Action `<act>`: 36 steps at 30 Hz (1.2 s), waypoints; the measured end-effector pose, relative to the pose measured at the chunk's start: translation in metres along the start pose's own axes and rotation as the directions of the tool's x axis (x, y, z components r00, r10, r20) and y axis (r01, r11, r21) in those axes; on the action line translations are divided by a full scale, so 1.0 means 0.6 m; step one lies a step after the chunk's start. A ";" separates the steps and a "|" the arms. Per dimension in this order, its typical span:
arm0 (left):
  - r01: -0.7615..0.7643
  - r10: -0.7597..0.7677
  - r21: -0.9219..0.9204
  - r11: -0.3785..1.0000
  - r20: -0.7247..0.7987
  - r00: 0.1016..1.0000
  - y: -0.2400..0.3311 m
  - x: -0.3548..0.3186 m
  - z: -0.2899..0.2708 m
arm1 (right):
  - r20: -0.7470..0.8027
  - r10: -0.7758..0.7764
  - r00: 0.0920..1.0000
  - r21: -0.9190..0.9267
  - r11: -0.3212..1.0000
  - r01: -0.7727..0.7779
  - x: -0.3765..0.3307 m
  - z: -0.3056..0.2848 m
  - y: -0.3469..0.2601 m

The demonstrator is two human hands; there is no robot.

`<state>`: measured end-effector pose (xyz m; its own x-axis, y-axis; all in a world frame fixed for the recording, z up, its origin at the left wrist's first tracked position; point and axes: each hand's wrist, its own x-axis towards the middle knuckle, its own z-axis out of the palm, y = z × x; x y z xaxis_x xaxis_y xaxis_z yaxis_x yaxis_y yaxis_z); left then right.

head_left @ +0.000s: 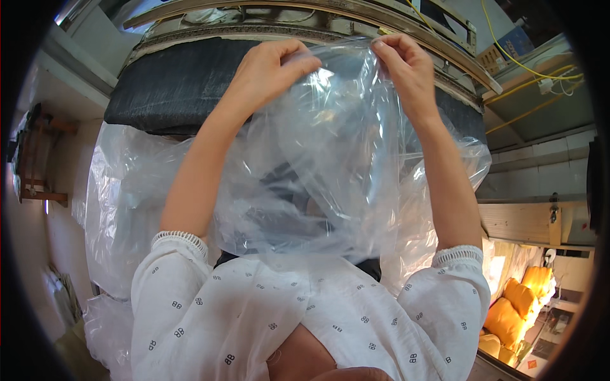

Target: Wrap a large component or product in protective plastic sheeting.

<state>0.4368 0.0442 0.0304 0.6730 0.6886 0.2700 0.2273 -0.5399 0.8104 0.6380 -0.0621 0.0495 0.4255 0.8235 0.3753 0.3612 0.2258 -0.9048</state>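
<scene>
A large clear plastic bag (pixel 324 133) is stretched between my two raised hands and hangs down toward my chest. Thumb and fingers of my left hand (pixel 273 71) are closed on its upper left edge. At the upper right corner, my right hand (pixel 410 70) pinches the film between thumb and fingertips. The bag is see-through, creased and shiny, with dark shapes blurred behind it. More loose clear plastic (pixel 136 190) lies in heaps to the left, and another stretch (pixel 413 209) is under my right forearm.
Beyond the plastic runs a dark cloth-covered surface (pixel 171 82), backed by long wooden rails (pixel 438 47). Yellow cables (pixel 540 82) hang at the upper right, near a blue box (pixel 515 43). Yellow cushioned seating (pixel 515 311) shows at the lower right. A wooden rack (pixel 35 159) stands far left.
</scene>
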 end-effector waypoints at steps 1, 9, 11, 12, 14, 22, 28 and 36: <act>0.043 -0.042 0.023 0.999 -0.026 0.999 -0.016 0.025 0.013 | -0.052 -0.011 0.999 -0.044 0.999 0.009 0.020 -0.009 0.038; 0.172 -0.098 0.211 0.962 -0.321 0.942 -0.135 0.130 0.108 | -0.488 -0.049 0.871 -0.222 0.973 -0.069 0.087 0.010 0.255; 0.204 -0.145 0.179 0.962 -0.297 0.944 -0.139 0.151 0.106 | -0.491 -0.057 0.869 -0.247 0.966 -0.076 0.098 0.013 0.262; 0.225 -0.177 0.146 0.963 -0.283 0.943 -0.138 0.165 0.106 | -0.506 -0.107 0.856 -0.349 0.933 -0.089 0.106 0.012 0.261; 0.225 -0.169 0.159 0.961 -0.305 0.937 -0.139 0.180 0.113 | -0.542 -0.114 0.832 -0.409 0.902 -0.142 0.114 0.011 0.259; 0.211 -0.106 0.305 0.928 -0.328 0.939 -0.140 0.197 0.119 | -0.629 -0.181 0.757 -0.567 0.772 -0.287 0.111 0.018 0.243; 0.211 -0.132 0.350 0.913 -0.235 0.963 -0.134 0.194 0.105 | -0.707 -0.098 0.700 -0.437 0.839 -0.324 0.100 0.004 0.242; 0.160 -0.087 0.420 0.893 -0.189 0.978 -0.131 0.195 0.101 | -0.743 -0.006 0.669 -0.207 0.953 -0.222 0.104 -0.016 0.240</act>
<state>0.5403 0.1380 -0.0332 0.5057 0.8118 0.2920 0.6069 -0.5752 0.5485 0.7243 0.0169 -0.0553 0.8993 0.1628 0.4060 0.4216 -0.0750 -0.9037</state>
